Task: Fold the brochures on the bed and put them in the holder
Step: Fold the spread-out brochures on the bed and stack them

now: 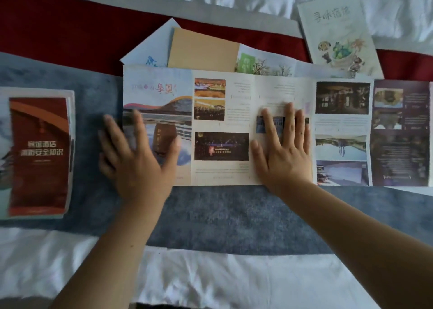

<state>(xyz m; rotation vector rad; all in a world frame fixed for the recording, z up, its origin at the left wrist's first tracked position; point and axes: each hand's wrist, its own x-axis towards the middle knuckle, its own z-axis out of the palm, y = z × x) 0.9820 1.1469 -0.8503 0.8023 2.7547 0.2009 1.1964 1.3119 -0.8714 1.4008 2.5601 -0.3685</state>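
Hands [138,158] [284,149] flat on open brochure [221,125].

We list one bed [210,280], white-sheeted, under a red-and-blue runner [222,215]. On the runner: unfolded brochure [222,121] centre, red folded brochure [38,154] left, illustrated booklet [337,34] upper right, loose papers [203,50] upper centre.

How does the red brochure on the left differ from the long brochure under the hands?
The red brochure is folded into one narrow panel; the long brochure lies opened flat across several panels. The red brochure shows a red cover with white characters; the long brochure shows photos and text. Nothing touches the red brochure, while the left hand and right hand rest on the long brochure. Both lie over the blue cloth.
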